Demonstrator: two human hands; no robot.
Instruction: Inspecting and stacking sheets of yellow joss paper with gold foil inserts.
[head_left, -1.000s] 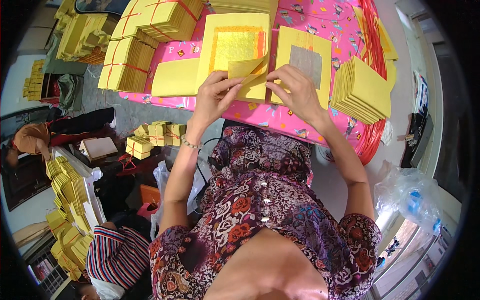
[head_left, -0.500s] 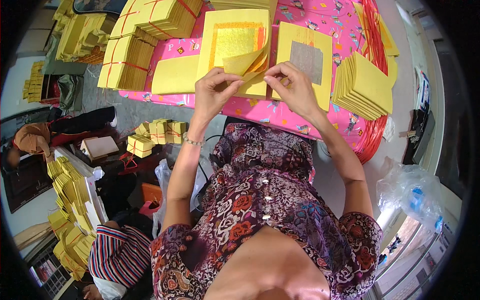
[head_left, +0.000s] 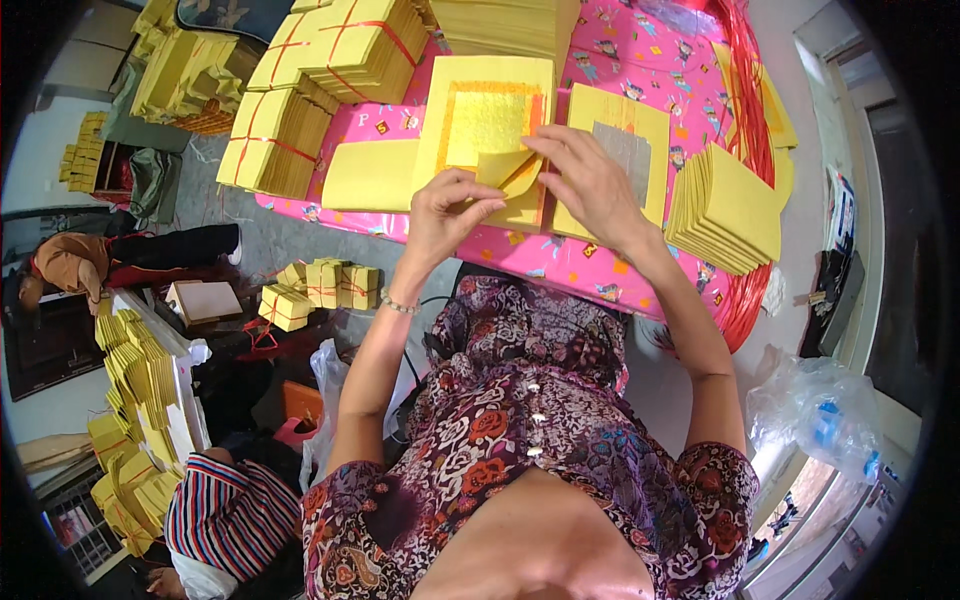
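Observation:
My left hand (head_left: 447,212) and my right hand (head_left: 590,183) meet over a small folded yellow paper sheet (head_left: 512,172) and pinch it between their fingers. Under it lies a pile of yellow sheets with a gold square (head_left: 484,122) on a pink patterned table (head_left: 590,262). Right of that pile sits a yellow sheet with a silver square (head_left: 622,145), partly hidden by my right hand. A plain yellow pile (head_left: 368,174) lies left of my left hand.
A fanned stack of yellow sheets (head_left: 728,205) sits at the table's right, with red string (head_left: 745,120) behind it. Tied yellow bundles (head_left: 300,95) fill the back left. More bundles (head_left: 320,284) lie on the floor. A person in stripes (head_left: 225,515) sits lower left.
Both hands have shifted slightly while working the small sheet. Its fold has closed further and it now lies lower over the gold-square pile.

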